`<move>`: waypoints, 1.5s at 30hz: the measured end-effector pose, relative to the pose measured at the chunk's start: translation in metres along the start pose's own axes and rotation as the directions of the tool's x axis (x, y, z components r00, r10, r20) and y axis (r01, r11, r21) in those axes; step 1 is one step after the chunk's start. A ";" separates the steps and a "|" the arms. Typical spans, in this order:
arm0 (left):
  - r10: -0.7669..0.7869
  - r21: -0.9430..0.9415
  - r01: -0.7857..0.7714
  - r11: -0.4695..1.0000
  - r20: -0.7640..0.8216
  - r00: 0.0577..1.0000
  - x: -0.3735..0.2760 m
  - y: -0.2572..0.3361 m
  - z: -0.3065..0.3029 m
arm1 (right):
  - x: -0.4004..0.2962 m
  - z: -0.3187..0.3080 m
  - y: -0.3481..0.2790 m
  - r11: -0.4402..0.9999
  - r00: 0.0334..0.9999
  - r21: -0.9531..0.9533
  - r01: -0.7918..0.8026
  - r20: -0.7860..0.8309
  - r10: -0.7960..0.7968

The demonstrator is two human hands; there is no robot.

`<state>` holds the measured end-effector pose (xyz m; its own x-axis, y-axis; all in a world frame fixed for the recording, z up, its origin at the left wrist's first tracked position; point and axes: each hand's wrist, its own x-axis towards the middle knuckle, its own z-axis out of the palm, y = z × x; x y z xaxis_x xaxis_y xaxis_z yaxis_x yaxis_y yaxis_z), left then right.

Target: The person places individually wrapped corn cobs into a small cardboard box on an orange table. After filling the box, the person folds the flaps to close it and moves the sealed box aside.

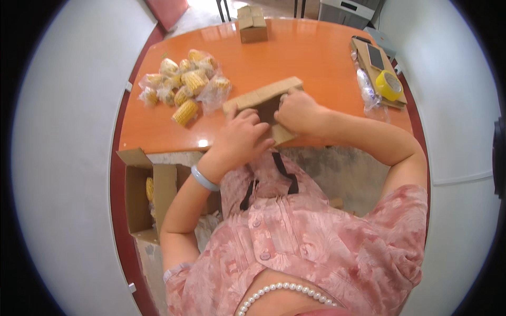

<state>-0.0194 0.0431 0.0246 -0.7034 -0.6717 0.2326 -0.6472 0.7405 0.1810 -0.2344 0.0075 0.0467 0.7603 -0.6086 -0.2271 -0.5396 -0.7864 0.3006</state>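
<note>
In front of me at the table's near edge is a cardboard box (263, 94) with raised flaps and a dark interior. My left hand (247, 132) lies over its left near side, fingers spread and bent at the rim; a pale blue bangle is on that wrist. My right hand (298, 110) has curled fingers at the box's right end, some of them hidden inside the opening. Left of the box, several pieces of corn cob (193, 81) in clear plastic bags are heaped on the orange table (316, 51).
A small closed cardboard box (253, 29) stands at the far edge. At right, yellow tape (389, 85) and a phone (375, 56) lie on flat cardboard (363, 51), beside clear plastic packaging (367, 91). Below left, an open carton (138, 197) holds corn.
</note>
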 end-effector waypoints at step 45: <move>-0.293 -0.270 0.205 0.941 -0.343 0.893 -0.036 -0.057 0.060 | -0.020 0.070 0.043 0.757 0.869 0.515 -0.403 -0.043 0.492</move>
<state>0.0250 0.0242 -0.0518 -0.3375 -0.8086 0.4820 -0.6739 0.5651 0.4760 -0.2978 -0.0212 -0.0008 0.4110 -0.9116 -0.0098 -0.9008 -0.4044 -0.1581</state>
